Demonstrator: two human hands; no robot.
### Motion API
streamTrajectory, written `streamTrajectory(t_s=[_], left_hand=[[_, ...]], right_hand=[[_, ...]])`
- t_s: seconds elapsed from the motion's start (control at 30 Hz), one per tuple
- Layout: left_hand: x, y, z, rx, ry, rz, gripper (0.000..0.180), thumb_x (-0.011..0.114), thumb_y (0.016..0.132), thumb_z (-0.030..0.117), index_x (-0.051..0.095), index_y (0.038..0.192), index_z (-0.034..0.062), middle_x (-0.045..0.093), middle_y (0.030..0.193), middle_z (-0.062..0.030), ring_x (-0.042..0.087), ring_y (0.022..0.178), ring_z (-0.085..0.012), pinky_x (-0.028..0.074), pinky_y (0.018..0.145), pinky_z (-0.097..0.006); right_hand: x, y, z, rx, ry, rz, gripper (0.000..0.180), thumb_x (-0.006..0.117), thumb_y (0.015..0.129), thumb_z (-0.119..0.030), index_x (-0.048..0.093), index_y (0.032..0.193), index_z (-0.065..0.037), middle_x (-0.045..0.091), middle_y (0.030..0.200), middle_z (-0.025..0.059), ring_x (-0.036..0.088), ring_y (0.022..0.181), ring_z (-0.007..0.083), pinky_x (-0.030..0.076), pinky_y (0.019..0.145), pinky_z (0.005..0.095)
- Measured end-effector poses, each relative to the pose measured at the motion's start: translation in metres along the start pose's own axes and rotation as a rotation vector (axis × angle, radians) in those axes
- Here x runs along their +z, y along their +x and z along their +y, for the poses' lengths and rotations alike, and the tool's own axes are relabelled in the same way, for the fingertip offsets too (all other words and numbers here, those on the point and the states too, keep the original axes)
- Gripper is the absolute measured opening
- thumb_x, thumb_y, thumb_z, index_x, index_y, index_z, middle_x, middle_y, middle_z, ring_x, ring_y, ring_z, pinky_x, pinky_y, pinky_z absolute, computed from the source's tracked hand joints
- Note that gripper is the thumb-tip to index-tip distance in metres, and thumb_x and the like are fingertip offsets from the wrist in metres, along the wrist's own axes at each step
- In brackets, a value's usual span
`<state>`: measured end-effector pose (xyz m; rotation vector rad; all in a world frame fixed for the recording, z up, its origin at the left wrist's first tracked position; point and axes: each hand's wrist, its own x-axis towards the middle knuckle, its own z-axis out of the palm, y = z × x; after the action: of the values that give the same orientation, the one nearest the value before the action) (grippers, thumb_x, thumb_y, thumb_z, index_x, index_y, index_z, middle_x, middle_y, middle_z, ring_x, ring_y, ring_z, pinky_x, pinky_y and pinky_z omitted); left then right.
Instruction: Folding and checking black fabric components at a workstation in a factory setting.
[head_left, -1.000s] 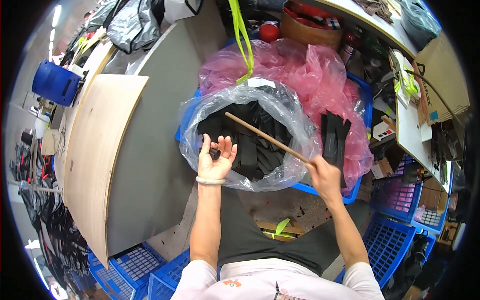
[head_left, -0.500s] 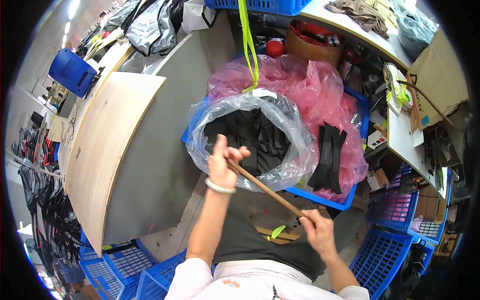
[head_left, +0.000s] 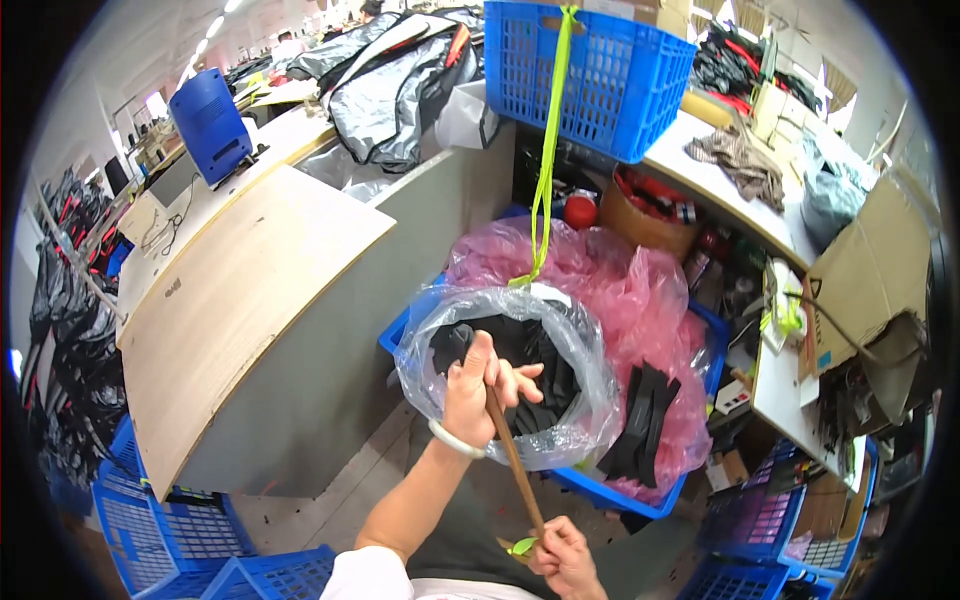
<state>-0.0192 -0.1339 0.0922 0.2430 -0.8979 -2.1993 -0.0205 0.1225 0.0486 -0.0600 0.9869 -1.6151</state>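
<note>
My left hand (head_left: 476, 392), with a white bangle on the wrist, is closed around the upper end of a thin wooden stick (head_left: 515, 463). It hovers over the near rim of a clear plastic bag (head_left: 585, 395) full of black pieces (head_left: 520, 345). My right hand (head_left: 566, 556) grips the stick's lower end close to my body, beside a small green tag (head_left: 521, 546). The clear bag sits in a blue crate (head_left: 610, 495) lined with a pink plastic bag (head_left: 620, 285). More black strips (head_left: 640, 420) lie on the pink plastic to the right.
A curved wooden tabletop (head_left: 240, 300) stands at the left, with a blue box (head_left: 210, 125) behind it. A blue basket (head_left: 590, 70) with a hanging yellow-green strap (head_left: 545, 180) sits above. At the right is a cluttered bench with a cardboard box (head_left: 865, 270). Blue crates (head_left: 160, 530) stand on the floor.
The stick swung from lying across the bag to pointing toward my body. My right hand drew back and down with its end. My left hand closed on the other end.
</note>
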Motion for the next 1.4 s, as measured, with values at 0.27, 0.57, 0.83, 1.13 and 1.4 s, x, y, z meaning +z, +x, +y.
streamTrajectory(t_s=[0.27, 0.57, 0.83, 1.13, 1.4], left_hand=[[0.017, -0.033, 0.005, -0.204, 0.159, 0.06, 0.042, 0.052, 0.091, 0.026, 0.044, 0.055, 0.0067, 0.063, 0.066, -0.0159, 0.066, 0.074, -0.0305, 0.05, 0.079, -0.039], [0.017, -0.035, -0.022, -0.282, 0.144, 0.045, 0.043, 0.056, 0.09, 0.033, 0.045, 0.055, 0.0102, 0.054, 0.051, -0.0074, 0.065, 0.065, -0.025, 0.047, 0.079, -0.039], [0.0, -0.03, -0.013, -0.12, 0.05, -0.012, 0.061, 0.03, 0.091, 0.06, 0.047, 0.061, 0.0094, 0.053, 0.05, -0.0076, 0.064, 0.061, -0.0255, 0.041, 0.089, -0.044], [-0.011, -0.027, -0.024, 0.115, 0.061, 0.323, 0.045, 0.042, 0.096, 0.038, 0.057, 0.08, -0.0008, 0.064, 0.075, -0.017, 0.064, 0.074, -0.0263, 0.05, 0.078, -0.037], [-0.026, -0.013, -0.048, 0.149, 0.281, 0.475, 0.045, 0.042, 0.097, 0.035, 0.059, 0.075, -0.0016, 0.066, 0.072, -0.0169, 0.066, 0.073, -0.025, 0.051, 0.075, -0.034]], right_hand=[[-0.003, 0.037, -0.042, -0.211, -0.503, 0.082, 0.01, 0.056, 0.089, -0.015, 0.054, 0.088, -0.005, 0.043, 0.056, -0.0024, 0.036, 0.044, 0.0039, 0.028, 0.041, 0.0195], [0.02, 0.057, -0.047, -0.462, -0.803, 0.12, 0.011, 0.055, 0.089, -0.011, 0.055, 0.093, -0.001, 0.049, 0.06, 0.001, 0.042, 0.051, 0.0056, 0.032, 0.045, 0.0222], [-0.005, 0.037, -0.017, -0.031, -0.261, -0.139, 0.025, 0.044, 0.096, -0.019, 0.054, 0.107, 0.001, 0.041, 0.06, -0.0024, 0.031, 0.048, 0.0034, 0.023, 0.044, 0.0188], [0.006, 0.042, 0.002, 0.036, -0.121, 0.014, 0.031, 0.05, 0.094, -0.028, 0.057, 0.086, 0.002, 0.038, 0.058, -0.004, 0.029, 0.048, 0.0028, 0.021, 0.043, 0.0185], [0.008, 0.057, 0.008, 0.189, 0.02, 0.107, 0.035, 0.05, 0.094, -0.033, 0.054, 0.077, -0.004, 0.034, 0.053, -0.0064, 0.025, 0.043, 0.0025, 0.018, 0.039, 0.0188]])
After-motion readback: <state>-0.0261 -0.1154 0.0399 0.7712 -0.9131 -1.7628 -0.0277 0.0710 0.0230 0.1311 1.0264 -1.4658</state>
